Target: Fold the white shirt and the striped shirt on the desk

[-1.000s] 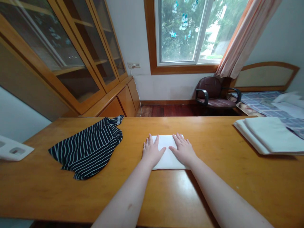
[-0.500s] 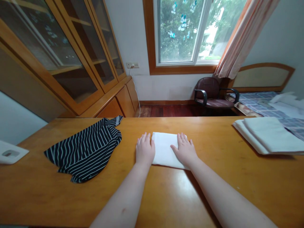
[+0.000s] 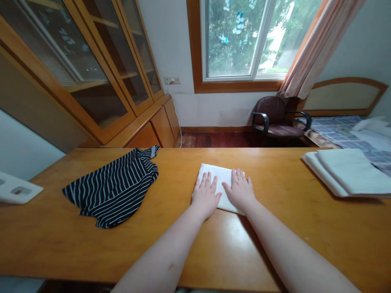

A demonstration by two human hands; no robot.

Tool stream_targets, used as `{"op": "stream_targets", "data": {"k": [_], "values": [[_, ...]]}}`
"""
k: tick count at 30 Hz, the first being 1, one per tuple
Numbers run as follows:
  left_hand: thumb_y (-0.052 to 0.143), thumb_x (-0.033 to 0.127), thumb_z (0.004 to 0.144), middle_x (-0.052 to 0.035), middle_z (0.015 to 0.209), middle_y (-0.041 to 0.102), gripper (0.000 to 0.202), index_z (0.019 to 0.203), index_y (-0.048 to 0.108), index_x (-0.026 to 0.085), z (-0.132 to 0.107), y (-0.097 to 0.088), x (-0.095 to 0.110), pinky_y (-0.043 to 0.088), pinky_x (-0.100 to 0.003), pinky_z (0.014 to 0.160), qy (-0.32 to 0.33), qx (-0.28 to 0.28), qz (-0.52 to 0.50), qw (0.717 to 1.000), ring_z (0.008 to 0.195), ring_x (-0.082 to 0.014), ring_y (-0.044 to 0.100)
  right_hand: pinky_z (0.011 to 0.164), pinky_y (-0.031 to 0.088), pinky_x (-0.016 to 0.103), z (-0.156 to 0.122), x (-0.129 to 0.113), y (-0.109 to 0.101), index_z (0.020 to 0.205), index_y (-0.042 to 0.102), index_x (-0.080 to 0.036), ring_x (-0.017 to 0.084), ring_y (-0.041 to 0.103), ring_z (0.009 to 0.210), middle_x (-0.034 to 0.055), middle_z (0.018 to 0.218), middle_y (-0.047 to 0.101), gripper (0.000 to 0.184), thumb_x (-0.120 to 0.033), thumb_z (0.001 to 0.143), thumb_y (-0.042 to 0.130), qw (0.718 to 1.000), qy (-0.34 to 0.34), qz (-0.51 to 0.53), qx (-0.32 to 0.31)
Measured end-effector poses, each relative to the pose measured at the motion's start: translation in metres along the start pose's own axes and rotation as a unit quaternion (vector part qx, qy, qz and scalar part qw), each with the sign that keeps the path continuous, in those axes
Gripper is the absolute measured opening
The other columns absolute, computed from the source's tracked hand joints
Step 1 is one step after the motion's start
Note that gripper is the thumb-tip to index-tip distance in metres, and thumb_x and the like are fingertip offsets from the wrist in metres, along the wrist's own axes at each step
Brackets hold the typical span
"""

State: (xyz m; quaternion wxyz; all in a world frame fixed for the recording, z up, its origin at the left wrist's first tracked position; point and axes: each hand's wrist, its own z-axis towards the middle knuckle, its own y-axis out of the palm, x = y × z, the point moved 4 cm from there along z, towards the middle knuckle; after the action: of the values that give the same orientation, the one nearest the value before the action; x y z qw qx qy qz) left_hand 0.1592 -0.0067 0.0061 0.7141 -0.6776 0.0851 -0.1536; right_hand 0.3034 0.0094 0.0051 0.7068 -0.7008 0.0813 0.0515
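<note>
A white folded cloth [image 3: 222, 175] lies flat on the wooden table [image 3: 146, 244] in front of me. My left hand [image 3: 206, 197] rests palm down on its left part, fingers spread. On its right part lies my right hand [image 3: 241, 189], also palm down with the fingers extended. The two thumbs point toward each other with a strip of cloth showing between them. Under my palms the cloth's lower corners are partly hidden.
To the left lies a black garment with white stripes [image 3: 113, 185]. A stack of folded white cloth [image 3: 351, 173] sits at the table's right side. At the left edge is a white plastic object [image 3: 20, 189]. Beyond the table stand a glass-door cabinet [image 3: 91, 73] and an armchair [image 3: 275, 118].
My left hand has moved right, from the cloth's left edge onto its top. The cloth now sits slightly turned. My right hand stays on its right part. The view has shifted a little.
</note>
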Motion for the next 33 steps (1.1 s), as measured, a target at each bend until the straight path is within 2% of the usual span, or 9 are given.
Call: {"op": "stream_targets", "data": {"k": [6,10,12,16,18,21,25,30,33], "values": [[0.036,0.052,0.088,-0.0149,0.151,0.019,0.067,0.144,0.028,0.017,-0.001,-0.001,-0.004,0.012,-0.048,0.111,0.033,0.0,0.002,0.999,0.14,-0.0285,0.012,0.108,0.01,0.049,0.001,0.001,0.002,0.145,0.02,-0.005,0.028,0.013,0.139,0.0174,0.151,0.018,0.076,-0.054,0.088,0.029,1.0,0.004,0.004,-0.006],[0.035,0.045,0.09,-0.0104,0.152,0.021,0.061,0.144,0.028,0.018,0.003,-0.005,-0.016,0.011,-0.047,0.112,0.039,0.021,-0.024,0.999,0.14,-0.0251,0.014,0.108,0.013,0.047,0.002,0.005,0.001,0.145,0.021,-0.006,0.028,0.015,0.138,0.0173,0.151,0.019,0.077,-0.056,0.088,0.029,1.0,0.019,0.005,-0.008],[0.036,0.044,0.089,-0.0103,0.152,0.021,0.06,0.143,0.029,0.019,0.007,-0.006,-0.029,0.01,-0.051,0.111,-0.026,0.034,-0.037,0.998,0.14,-0.0282,0.013,0.107,0.016,0.046,0.003,0.007,-0.003,0.144,0.023,-0.006,0.029,0.019,0.137,0.0185,0.149,0.023,0.078,-0.058,0.087,0.031,1.0,0.023,0.004,-0.007],[0.035,0.058,0.085,-0.0223,0.148,0.025,0.074,0.141,0.033,0.01,0.007,-0.008,-0.061,0.017,-0.057,0.106,-0.239,0.04,-0.056,0.969,0.137,-0.0383,0.017,0.101,0.025,0.046,0.001,0.011,-0.017,0.136,0.036,-0.005,0.032,0.033,0.129,0.0237,0.139,0.038,0.072,-0.057,0.087,0.035,0.999,0.031,-0.012,0.012],[0.032,0.059,0.085,-0.026,0.144,0.03,0.075,0.137,0.038,0.006,0.003,-0.012,-0.07,0.021,-0.055,0.105,-0.277,0.044,-0.052,0.958,0.136,-0.0385,0.021,0.095,0.031,0.046,0.0,0.014,-0.024,0.124,0.049,-0.005,0.035,0.044,0.119,0.0256,0.125,0.051,0.064,-0.057,0.087,0.037,0.999,0.045,-0.02,0.016],[0.028,0.052,0.089,-0.0256,0.135,0.044,0.063,0.126,0.052,0.006,-0.002,-0.022,-0.074,0.031,-0.047,0.102,-0.26,0.046,-0.055,0.963,0.128,-0.0356,0.036,0.083,0.039,0.045,0.001,0.022,-0.031,0.105,0.058,-0.007,0.035,0.056,0.101,0.0229,0.103,0.06,0.056,-0.057,0.086,0.038,0.996,0.08,-0.027,0.002],[0.028,0.047,0.09,-0.0193,0.112,0.061,0.052,0.106,0.064,0.013,-0.005,-0.03,-0.07,0.04,-0.046,0.092,-0.234,0.033,-0.068,0.969,0.109,-0.0327,0.052,0.076,0.044,0.04,0.003,0.029,-0.031,0.103,0.06,-0.011,0.03,0.06,0.091,0.0182,0.1,0.062,0.055,-0.058,0.085,0.038,0.996,0.086,0.013,-0.023],[0.032,0.048,0.089,-0.0179,0.127,0.054,0.052,0.114,0.061,0.012,-0.002,-0.023,-0.068,0.034,-0.046,0.099,-0.23,0.037,-0.065,0.97,0.122,-0.0332,0.043,0.095,0.036,0.035,0.004,0.02,-0.032,0.129,0.048,-0.013,0.026,0.05,0.115,0.0135,0.13,0.051,0.048,-0.036,0.086,0.045,0.996,-0.028,0.059,0.067],[0.034,0.048,0.088,-0.0169,0.133,0.05,0.053,0.12,0.058,0.011,0.002,-0.015,-0.068,0.027,-0.049,0.104,-0.229,0.033,-0.08,0.97,0.13,-0.0358,0.032,0.1,0.033,0.031,0.005,0.018,-0.027,0.129,0.049,-0.015,0.022,0.047,0.119,0.01,0.134,0.05,0.046,-0.03,0.085,0.045,0.992,-0.061,0.095,0.053]]}}
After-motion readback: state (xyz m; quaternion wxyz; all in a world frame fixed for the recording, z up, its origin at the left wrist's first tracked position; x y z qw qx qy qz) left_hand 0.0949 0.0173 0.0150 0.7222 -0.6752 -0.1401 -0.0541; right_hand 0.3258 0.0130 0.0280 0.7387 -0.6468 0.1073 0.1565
